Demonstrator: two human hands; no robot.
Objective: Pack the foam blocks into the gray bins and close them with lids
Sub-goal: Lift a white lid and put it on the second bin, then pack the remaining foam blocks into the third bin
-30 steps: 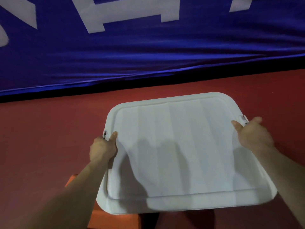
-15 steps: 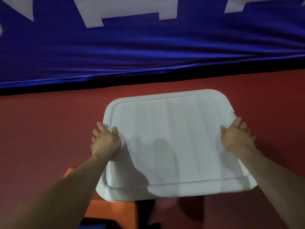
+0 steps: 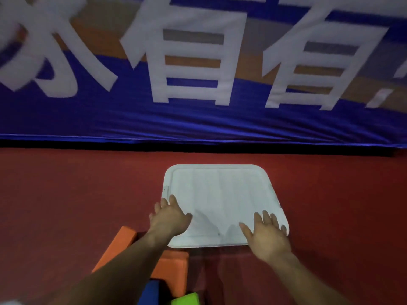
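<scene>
**A:** We're on the closing step. The lid lies flat and level on the red floor, just short of the blue banner, and both hands are down on its near end.

**B:** The left hand is palm-down over the near-left edge, and the right hand covers the near-right corner. The fingers are straight and fanned apart on both sides. Nothing is pinched or gripped, so I read this as a flat press.

**A:** And the bin?

**B:** I can't see it. The lid hides whatever sits beneath it, so I can't tell whether the rim has seated.

**A:** There's a small latch tab on the left edge, beyond the left hand, and what looks like its twin on the right.

**B:** That's where I'd expect the next move to go. Press evenly along the rim, then work out to those tabs and check that each side has caught. If only the near end gets pushed, the far end could ride up.

**A:** There's packing left, too. An orange foam block sits by the left forearm, with a second orange piece, a blue block and a green block nearer the camera.

**B:** All of them are loose on the floor, outside any bin. I'd say this task is partway through, not finished.
</scene>
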